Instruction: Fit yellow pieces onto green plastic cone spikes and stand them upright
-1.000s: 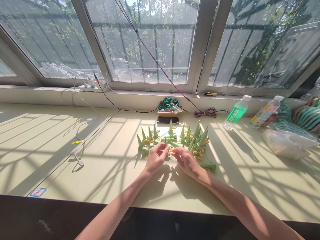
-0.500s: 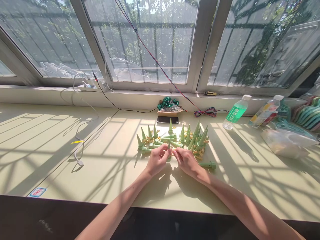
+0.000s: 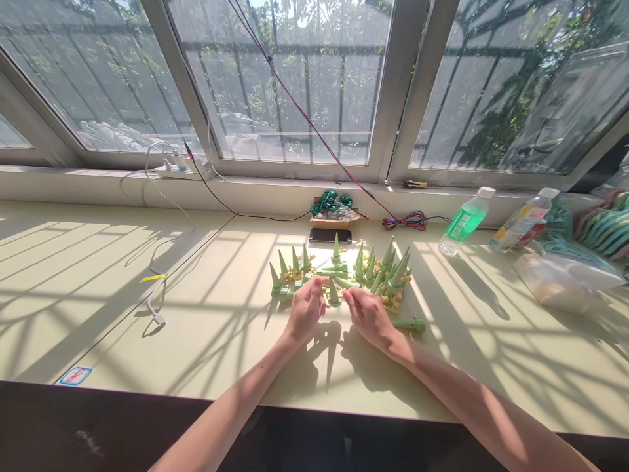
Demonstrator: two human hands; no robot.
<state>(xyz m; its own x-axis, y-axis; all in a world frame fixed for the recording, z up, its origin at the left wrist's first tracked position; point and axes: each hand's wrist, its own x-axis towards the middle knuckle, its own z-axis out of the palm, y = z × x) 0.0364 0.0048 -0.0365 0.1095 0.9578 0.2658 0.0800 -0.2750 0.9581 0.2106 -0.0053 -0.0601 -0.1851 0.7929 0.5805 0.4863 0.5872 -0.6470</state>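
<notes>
Green and pointed, a small cone (image 3: pixel 334 293) stands upright between the two hands, its tip up. The left hand (image 3: pixel 305 308) is just beside it, fingers bent toward it; whether they touch it, I cannot tell. On the other side, the right hand (image 3: pixel 366 316) has its thumb and fingertips drawn close together near the cone, and whether they grip a small piece is too fine to make out. The hands are apart from each other. Beyond them, more upright cones form a left group (image 3: pixel 282 265) and a denser right group (image 3: pixel 390 272), with yellow pieces (image 3: pixel 389 305) around the bases of the latter. Just right of the right hand, a green tube (image 3: pixel 411 324) lies on its side. Behind the cones, a black phone (image 3: pixel 330 235) lies flat before an open carton (image 3: pixel 335 224) with dark green ribbon (image 3: pixel 330 202) in it. Farther right come a coiled cable (image 3: pixel 405 221), a green-labelled bottle (image 3: pixel 464 221), a second bottle (image 3: pixel 523 221) and a plastic bag (image 3: pixel 563 285). Well to the left, a white cable (image 3: pixel 157 318) with a yellow tag (image 3: pixel 154 278) trails over the pale, sunlit table (image 3: pixel 196 347).
</notes>
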